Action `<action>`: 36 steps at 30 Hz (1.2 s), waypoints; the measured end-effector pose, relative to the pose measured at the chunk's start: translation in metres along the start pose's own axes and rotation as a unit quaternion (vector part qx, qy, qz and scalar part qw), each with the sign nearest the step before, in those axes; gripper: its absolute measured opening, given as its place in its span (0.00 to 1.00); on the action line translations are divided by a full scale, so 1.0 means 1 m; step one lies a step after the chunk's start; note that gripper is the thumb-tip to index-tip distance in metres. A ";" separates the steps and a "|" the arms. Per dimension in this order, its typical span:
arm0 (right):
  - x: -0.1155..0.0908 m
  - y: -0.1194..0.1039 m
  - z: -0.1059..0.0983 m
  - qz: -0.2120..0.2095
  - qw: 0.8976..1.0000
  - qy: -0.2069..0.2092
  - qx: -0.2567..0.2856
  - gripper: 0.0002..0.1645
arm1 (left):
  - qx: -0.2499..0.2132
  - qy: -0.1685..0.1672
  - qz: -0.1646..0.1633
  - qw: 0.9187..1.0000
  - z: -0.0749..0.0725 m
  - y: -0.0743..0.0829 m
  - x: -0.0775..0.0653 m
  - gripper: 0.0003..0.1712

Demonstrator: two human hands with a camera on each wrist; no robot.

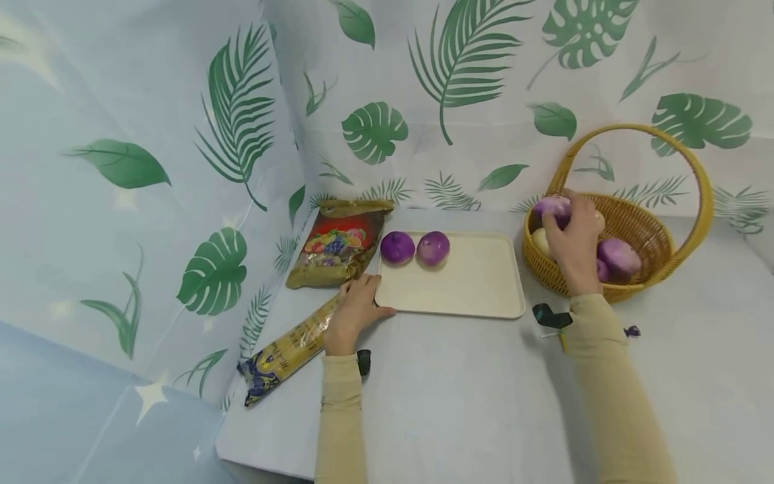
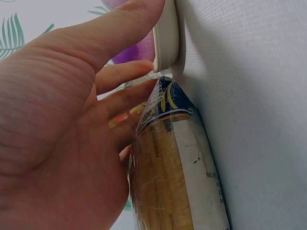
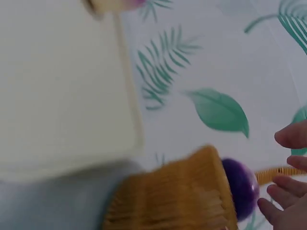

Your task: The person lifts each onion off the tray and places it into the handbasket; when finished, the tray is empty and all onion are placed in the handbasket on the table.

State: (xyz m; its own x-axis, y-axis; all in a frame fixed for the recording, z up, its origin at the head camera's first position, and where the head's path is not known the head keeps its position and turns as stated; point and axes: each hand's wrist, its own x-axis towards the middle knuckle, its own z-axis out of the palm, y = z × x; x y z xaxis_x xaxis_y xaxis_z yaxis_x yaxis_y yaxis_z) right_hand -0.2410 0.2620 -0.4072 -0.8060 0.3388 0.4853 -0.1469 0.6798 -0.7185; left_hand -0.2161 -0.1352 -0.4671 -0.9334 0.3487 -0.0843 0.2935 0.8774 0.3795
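My left hand point(image 1: 355, 310) grips the near left corner of a cream tray point(image 1: 478, 282), thumb on the near edge and fingers on the left side. Two purple turnips point(image 1: 397, 249) sit at the tray's back left. My right hand point(image 1: 574, 235) reaches over a wicker basket point(image 1: 550, 281), thumb and fingers spread about a purple turnip point(image 1: 553, 210). In the right wrist view the fingers stand apart beside the purple turnip point(image 3: 241, 187) at the basket's rim, without closing on it. More purple turnips point(image 1: 619, 259) and a pale round one point(image 1: 542, 242) lie in the basket.
A long clear packet of pasta sticks point(image 1: 296, 346) lies under and beside my left hand. Behind it is a brown bag with printed fruit point(image 1: 338, 243). The basket's tall handle point(image 1: 704, 195) arches up. Small wrapped sweets point(image 1: 631, 331) lie near my right wrist.
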 end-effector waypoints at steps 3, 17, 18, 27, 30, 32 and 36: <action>-0.013 -0.010 0.026 -0.045 0.999 -0.017 0.012 0.30 | 0.000 0.005 0.003 1.000 0.000 -0.001 0.000 0.47; -0.067 -0.057 0.140 -0.024 0.980 -0.193 0.043 0.47 | 0.009 -0.001 -0.001 1.000 0.001 0.000 0.004 0.47; -0.069 -0.056 0.145 -0.021 0.980 -0.196 0.039 0.47 | 0.013 -0.001 0.000 1.000 0.002 0.000 0.005 0.47; -0.082 -0.044 0.161 -0.039 0.986 -0.152 0.052 0.44 | 0.008 -0.001 -0.001 1.000 0.007 -0.001 0.000 0.47; -0.079 -0.042 0.150 -0.039 0.989 -0.130 0.066 0.43 | 0.004 0.001 0.002 1.000 0.007 -0.001 0.001 0.47; -0.075 -0.040 0.139 -0.035 0.990 -0.117 0.073 0.43 | -0.002 0.000 0.001 1.000 0.007 0.000 0.001 0.47; -0.066 -0.035 0.109 -0.024 0.992 -0.097 0.077 0.44 | -0.009 0.003 -0.005 1.000 0.005 0.002 0.001 0.48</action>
State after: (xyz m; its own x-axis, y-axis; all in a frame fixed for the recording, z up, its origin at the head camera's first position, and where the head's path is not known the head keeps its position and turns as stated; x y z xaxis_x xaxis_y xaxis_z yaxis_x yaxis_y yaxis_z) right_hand -0.2450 0.1449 -0.4680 -0.8888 0.1680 0.4264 -0.2605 0.5802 -0.7717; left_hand -0.2157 -0.1312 -0.4705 -0.9371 0.3391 -0.0830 0.2814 0.8745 0.3950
